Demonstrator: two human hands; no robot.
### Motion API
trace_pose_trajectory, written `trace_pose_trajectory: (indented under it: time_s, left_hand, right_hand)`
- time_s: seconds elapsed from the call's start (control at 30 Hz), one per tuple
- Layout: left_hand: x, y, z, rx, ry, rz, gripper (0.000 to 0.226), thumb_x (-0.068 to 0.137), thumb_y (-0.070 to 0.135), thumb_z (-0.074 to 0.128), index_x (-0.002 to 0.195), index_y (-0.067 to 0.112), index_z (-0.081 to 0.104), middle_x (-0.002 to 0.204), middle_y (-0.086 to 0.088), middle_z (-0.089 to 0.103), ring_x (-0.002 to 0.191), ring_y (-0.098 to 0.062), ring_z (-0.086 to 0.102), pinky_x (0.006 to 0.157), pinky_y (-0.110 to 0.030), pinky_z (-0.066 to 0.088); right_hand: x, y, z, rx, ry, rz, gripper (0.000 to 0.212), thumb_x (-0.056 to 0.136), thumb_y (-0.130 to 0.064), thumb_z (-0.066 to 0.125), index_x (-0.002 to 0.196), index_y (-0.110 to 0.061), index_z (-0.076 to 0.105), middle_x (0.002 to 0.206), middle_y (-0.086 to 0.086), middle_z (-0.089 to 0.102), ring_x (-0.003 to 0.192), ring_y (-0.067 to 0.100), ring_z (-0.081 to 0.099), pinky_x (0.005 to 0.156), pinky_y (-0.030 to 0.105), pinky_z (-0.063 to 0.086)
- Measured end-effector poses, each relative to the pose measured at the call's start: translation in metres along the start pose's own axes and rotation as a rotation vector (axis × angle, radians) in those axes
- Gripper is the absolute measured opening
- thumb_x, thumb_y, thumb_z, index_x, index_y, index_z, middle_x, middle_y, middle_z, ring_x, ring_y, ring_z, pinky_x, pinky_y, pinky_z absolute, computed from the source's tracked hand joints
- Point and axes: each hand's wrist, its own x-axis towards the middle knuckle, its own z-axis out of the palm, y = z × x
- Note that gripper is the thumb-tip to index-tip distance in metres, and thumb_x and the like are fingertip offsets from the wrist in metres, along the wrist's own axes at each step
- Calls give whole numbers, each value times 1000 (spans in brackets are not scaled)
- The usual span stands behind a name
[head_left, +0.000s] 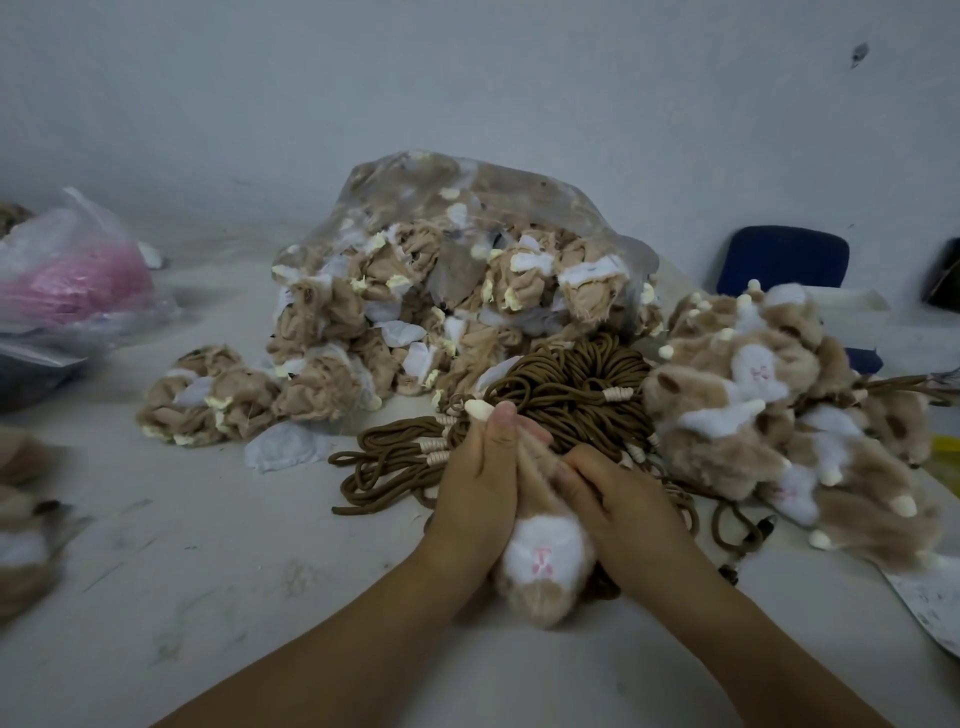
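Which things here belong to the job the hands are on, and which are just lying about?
In the job: plush toy, gripped by left hand and right hand; clear bag of inside-out skins; likely the brown cords; pile of finished toys on the right.
Lying about: pink bag, blue chair, paper sheet at the right edge.

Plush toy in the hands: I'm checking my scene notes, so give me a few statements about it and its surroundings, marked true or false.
1. The left hand and the right hand both hold the plush toy. True.
2. The brown cords lie between the hands and the clear bag. True.
3. The clear bag is empty. False: it is stuffed with tan and white pieces.
4. The plush toy is blue. False: it is tan with a white patch.
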Motion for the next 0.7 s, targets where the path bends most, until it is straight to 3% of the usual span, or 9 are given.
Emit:
trace_pose_trajectory:
  time_s: [0.2, 0.27, 0.33, 0.4, 0.57, 0.7]
  left_hand:
    - [0, -6, 1, 67, 0, 14, 47, 92, 59, 33, 81, 30, 68, 71, 5, 70, 71, -5, 66, 68, -17, 50]
    - [1, -6, -3, 74, 6, 11, 52, 90, 66, 33, 84, 28, 69, 75, 2, 71, 74, -9, 68, 69, -20, 52]
    - [3, -4, -7, 75, 26, 42, 53, 90, 67, 33, 87, 29, 69, 78, 1, 71, 76, -11, 69, 70, -21, 54]
    - [4, -2, -11, 37, 64, 64, 49, 91, 64, 33, 93, 28, 67, 79, 0, 71, 76, -13, 69, 68, -21, 54]
    - [3, -5, -6, 60, 59, 47, 45, 96, 58, 32, 102, 30, 67, 86, -1, 71, 83, -15, 69, 73, -25, 55]
    - [2, -3, 0, 67, 2, 18, 45, 95, 51, 31, 94, 26, 68, 76, 9, 71, 73, -2, 66, 67, -14, 50]
  right_hand:
    - [-1, 0, 1, 16, -17, 35, 24, 96, -33, 45, 72, -33, 40, 60, -7, 51, 66, 10, 52, 55, 25, 36]
    - [1, -1, 0, 0, -27, 21, 24, 95, -43, 40, 75, -30, 44, 62, -5, 53, 68, 11, 52, 56, 26, 37]
    - [2, 0, -3, -18, -33, 10, 41, 89, -58, 29, 78, -24, 49, 63, -5, 54, 64, 12, 52, 55, 29, 37]
    - [2, 2, -5, -22, -35, 7, 44, 85, -62, 24, 77, -25, 47, 61, -6, 53, 61, 12, 52, 55, 31, 38]
    - [2, 1, 4, 58, -30, 86, 30, 91, -51, 36, 67, -33, 39, 59, -11, 53, 58, 6, 50, 51, 23, 35]
    - [3, -1, 3, 90, -17, 79, 29, 90, -50, 35, 67, -33, 39, 65, -18, 55, 58, 4, 50, 51, 18, 35]
